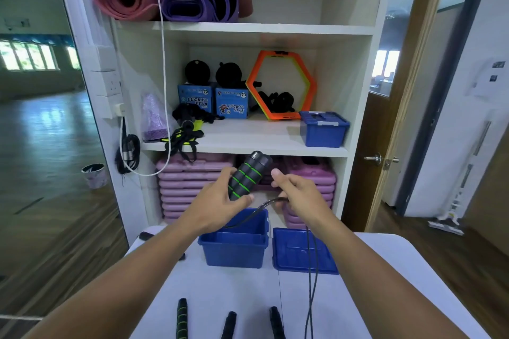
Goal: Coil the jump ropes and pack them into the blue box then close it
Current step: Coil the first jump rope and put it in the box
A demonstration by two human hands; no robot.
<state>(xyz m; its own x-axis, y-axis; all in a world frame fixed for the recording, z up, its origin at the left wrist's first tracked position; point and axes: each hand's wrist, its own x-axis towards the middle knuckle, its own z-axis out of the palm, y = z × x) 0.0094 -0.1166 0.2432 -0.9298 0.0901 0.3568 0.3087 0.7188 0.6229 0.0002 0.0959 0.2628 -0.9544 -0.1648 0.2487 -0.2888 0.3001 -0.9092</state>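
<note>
At the white table, left hand grips green-ringed black foam handles, right hand at three o'clock pinches black cord; loops should stay tight, even.

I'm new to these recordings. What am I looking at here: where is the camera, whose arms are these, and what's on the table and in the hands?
There is no machine here. One camera, worn on a person's head, looks forward and down, so the two bare arms are the wearer's own. The left hand grips black jump rope handles with green rings, seemingly two held together. The right hand pinches the black cord, which hangs down toward the near edge. On the white table stands an open blue box, its lid lying flat to its right. Three more handles lie at the near edge. Behind is a shelf unit with mats and other gear.
</note>
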